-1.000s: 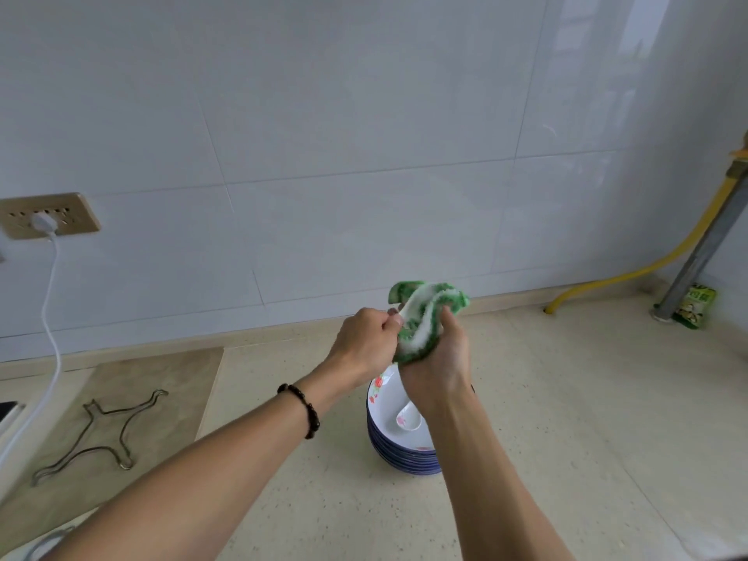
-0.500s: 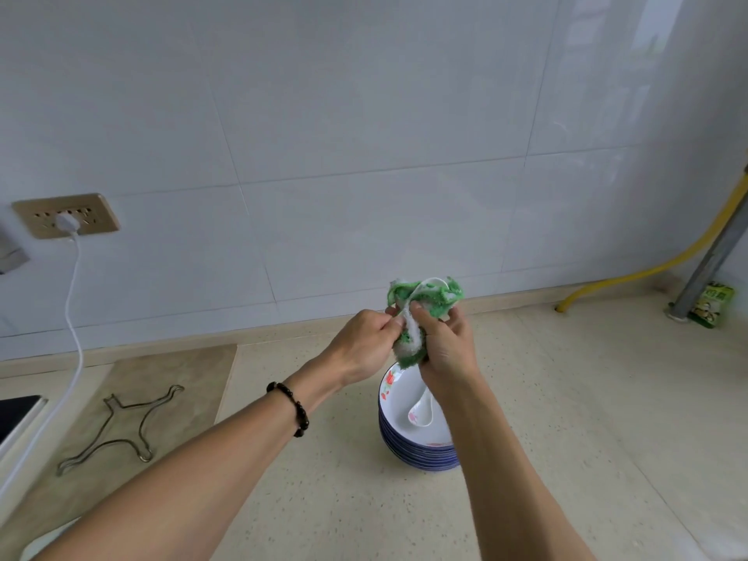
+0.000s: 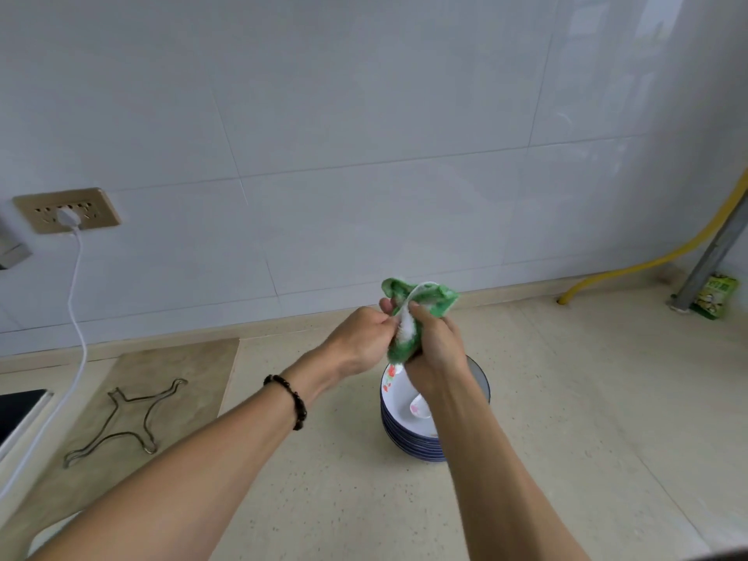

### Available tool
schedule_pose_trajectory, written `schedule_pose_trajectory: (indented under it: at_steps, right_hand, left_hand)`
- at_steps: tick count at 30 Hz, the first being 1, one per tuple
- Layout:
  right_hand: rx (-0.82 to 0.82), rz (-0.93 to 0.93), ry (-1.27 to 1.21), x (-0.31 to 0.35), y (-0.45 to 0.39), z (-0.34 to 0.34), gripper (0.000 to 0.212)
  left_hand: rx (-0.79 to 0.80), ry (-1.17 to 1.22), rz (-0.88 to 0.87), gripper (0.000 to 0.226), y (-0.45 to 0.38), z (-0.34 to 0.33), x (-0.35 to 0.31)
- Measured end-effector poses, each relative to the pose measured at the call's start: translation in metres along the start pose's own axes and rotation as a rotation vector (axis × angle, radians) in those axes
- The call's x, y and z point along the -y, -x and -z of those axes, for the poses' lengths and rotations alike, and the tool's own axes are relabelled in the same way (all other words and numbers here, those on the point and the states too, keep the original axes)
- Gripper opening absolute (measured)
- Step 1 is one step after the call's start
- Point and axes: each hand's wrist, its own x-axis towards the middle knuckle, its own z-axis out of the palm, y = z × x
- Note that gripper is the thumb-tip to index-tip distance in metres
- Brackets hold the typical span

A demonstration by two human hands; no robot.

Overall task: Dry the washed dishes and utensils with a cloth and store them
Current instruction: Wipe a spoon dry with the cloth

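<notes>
A pale tiled wall [image 3: 364,115] is filling the upper half of the view, and a beige speckled worktop [image 3: 566,419] is spreading below it. At about nine o'clock from the hands, a darker tile mat [image 3: 174,382] is lying on the worktop, carrying a wire trivet [image 3: 125,423]. A stack of blue-rimmed plates [image 3: 409,435] is sitting at the centre of the worktop, directly under the hands, with a white spoon [image 3: 419,407] lying in the top plate. At two o'clock a yellow hose [image 3: 647,261] is running along the wall base beside a grey pipe [image 3: 712,253] and a small green packet [image 3: 714,295]. At ten o'clock a wall socket [image 3: 66,210] is holding a white plug and cable [image 3: 77,285].

Above the stack, the right hand [image 3: 435,346] is curling tightly round a green and white cloth [image 3: 421,305], which is bunching out at twelve o'clock over the knuckles. The left hand [image 3: 360,338], wearing a dark bead bracelet [image 3: 287,400] at the wrist, is pinching a white utensil [image 3: 404,307] that is poking into the cloth; most of it is hidden, so its kind cannot be told.
</notes>
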Motion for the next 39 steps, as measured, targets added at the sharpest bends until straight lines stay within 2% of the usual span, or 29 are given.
schedule_pose_trajectory:
  at_steps: [4, 7, 9, 12, 14, 16, 17, 21, 23, 25, 26, 28, 30, 31, 34, 37, 39]
  right_hand:
    - [0.161, 0.186, 0.581, 0.028, -0.002, 0.019, 0.023]
    - [0.130, 0.325, 1.314, 0.040, -0.009, 0.021, 0.016]
    - [0.244, 0.477, 1.700, 0.039, -0.006, 0.016, 0.013]
    - [0.493, 0.689, 1.977, 0.029, 0.002, 0.011, 0.032]
    - [0.604, 0.777, 2.069, 0.029, 0.006, 0.012, 0.033]
    - [0.659, 0.789, 2.025, 0.034, 0.006, 0.016, 0.033]
    - [0.633, 0.749, 1.915, 0.037, 0.007, 0.017, 0.037]
    - [0.296, 0.571, 1.567, 0.049, 0.012, 0.014, 0.041]
    - [0.194, 0.511, 1.399, 0.052, 0.015, 0.012, 0.038]
    - [0.088, 0.492, 1.090, 0.043, 0.016, 0.009, 0.031]
    - [-0.018, 0.444, 0.869, 0.035, 0.016, 0.005, 0.025]
    - [-0.180, 0.258, 0.380, 0.018, 0.017, -0.009, 0.014]
    - [-0.137, 0.074, 0.039, 0.006, 0.017, -0.022, 0.015]
    - [-0.093, 0.010, -0.010, 0.004, 0.016, -0.023, 0.018]
    - [0.050, -0.075, 0.155, 0.016, 0.017, -0.015, 0.019]
    - [0.192, -0.049, 0.473, 0.036, 0.012, -0.004, 0.016]
    - [0.245, 0.065, 0.866, 0.052, 0.008, -0.002, 0.026]
  left_hand:
    - [0.093, -0.301, -0.081, 0.043, 0.002, 0.026, 0.002]
    - [0.087, -0.657, -0.126, 0.046, 0.002, 0.039, 0.001]
    - [0.060, -0.854, -0.184, 0.046, 0.002, 0.045, 0.002]
    - [0.021, -1.046, -0.303, 0.039, 0.002, 0.048, 0.001]
    - [0.000, -1.115, -0.387, 0.032, 0.003, 0.047, 0.000]
    - [-0.005, -1.085, -0.421, 0.033, 0.006, 0.046, 0.002]
    - [-0.007, -1.047, -0.426, 0.035, 0.006, 0.045, 0.004]
    - [-0.058, -0.677, -0.354, 0.042, 0.007, 0.041, 0.014]
    - [-0.067, -0.479, -0.305, 0.044, 0.007, 0.041, 0.016]
    - [-0.086, -0.313, -0.262, 0.044, 0.007, 0.038, 0.013]
    - [-0.102, -0.242, -0.243, 0.045, 0.007, 0.033, 0.010]
    - [-0.133, -0.130, -0.197, 0.047, 0.008, 0.019, 0.005]
    - [-0.136, -0.035, -0.128, 0.052, 0.007, 0.009, 0.003]
    - [-0.123, -0.001, -0.101, 0.053, 0.007, 0.009, 0.004]
    - [-0.036, -0.043, -0.080, 0.051, 0.008, 0.025, 0.007]
    - [0.017, -0.265, -0.134, 0.045, 0.012, 0.043, 0.006]
    - [0.024, -0.482, -0.187, 0.046, 0.015, 0.052, 0.001]
